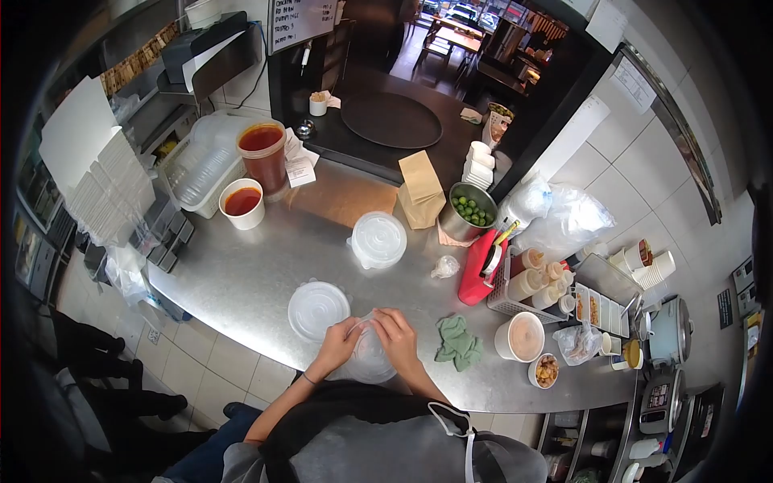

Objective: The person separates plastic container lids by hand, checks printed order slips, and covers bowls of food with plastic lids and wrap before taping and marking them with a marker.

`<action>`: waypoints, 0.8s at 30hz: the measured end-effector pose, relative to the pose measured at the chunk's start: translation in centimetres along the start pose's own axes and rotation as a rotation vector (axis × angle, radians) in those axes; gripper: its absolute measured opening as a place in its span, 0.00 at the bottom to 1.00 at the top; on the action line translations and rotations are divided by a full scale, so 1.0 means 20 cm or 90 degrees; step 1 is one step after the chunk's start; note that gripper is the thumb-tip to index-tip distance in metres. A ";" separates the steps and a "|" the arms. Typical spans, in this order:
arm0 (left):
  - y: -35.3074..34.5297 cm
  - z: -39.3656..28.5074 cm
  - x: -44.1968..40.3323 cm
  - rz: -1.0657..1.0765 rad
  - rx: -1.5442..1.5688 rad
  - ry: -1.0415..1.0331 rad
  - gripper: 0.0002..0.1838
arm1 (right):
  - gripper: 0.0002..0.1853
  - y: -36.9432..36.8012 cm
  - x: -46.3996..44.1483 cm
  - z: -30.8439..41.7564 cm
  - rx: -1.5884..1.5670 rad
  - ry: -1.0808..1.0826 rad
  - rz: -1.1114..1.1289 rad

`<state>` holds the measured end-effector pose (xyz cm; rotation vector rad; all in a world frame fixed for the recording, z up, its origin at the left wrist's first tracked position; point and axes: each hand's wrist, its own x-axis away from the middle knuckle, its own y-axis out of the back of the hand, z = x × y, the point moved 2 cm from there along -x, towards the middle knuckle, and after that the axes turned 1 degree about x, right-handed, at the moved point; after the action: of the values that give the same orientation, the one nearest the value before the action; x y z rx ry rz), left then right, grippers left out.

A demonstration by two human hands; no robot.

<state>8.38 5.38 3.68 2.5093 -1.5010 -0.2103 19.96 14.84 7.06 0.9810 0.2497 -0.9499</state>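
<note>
Near the front edge of the counter, my left hand (338,346) and my right hand (398,336) meet over a round container with a clear plastic lid (370,358). Fingers of both hands are closed at the lid's far rim, pinching clear plastic there. My forearms and hands cover parts of the container. Just left of my left hand sits a lidded round container (319,311). Farther back stands another lidded container (378,240), its translucent lid on. A crumpled green cloth (459,343) lies to the right of my right hand.
At back left are a tall tub of red sauce (264,157) and a white cup of red sauce (241,203). To the right stand a pot of limes (471,211), a red container (481,270) and a basket of squeeze bottles (527,284). A black tray (392,119) lies on the pass.
</note>
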 end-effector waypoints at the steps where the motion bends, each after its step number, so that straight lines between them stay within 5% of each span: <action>1: 0.00 0.00 0.00 0.002 0.005 0.006 0.11 | 0.09 0.00 0.00 0.00 0.000 0.003 0.000; 6: 0.00 0.00 0.00 -0.001 -0.013 -0.003 0.11 | 0.09 -0.02 0.04 -0.04 -0.015 0.003 0.013; 10: -0.02 0.00 0.01 -0.020 -0.006 -0.045 0.10 | 0.11 0.04 0.00 -0.01 -0.142 -0.127 0.054; 24: -0.03 -0.06 0.02 0.016 0.026 -0.052 0.10 | 0.08 0.14 -0.02 -0.05 -0.149 -0.141 0.058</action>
<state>9.37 5.47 4.76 2.5415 -1.5816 -0.2838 22.20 16.43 8.39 0.6613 0.1246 -0.9141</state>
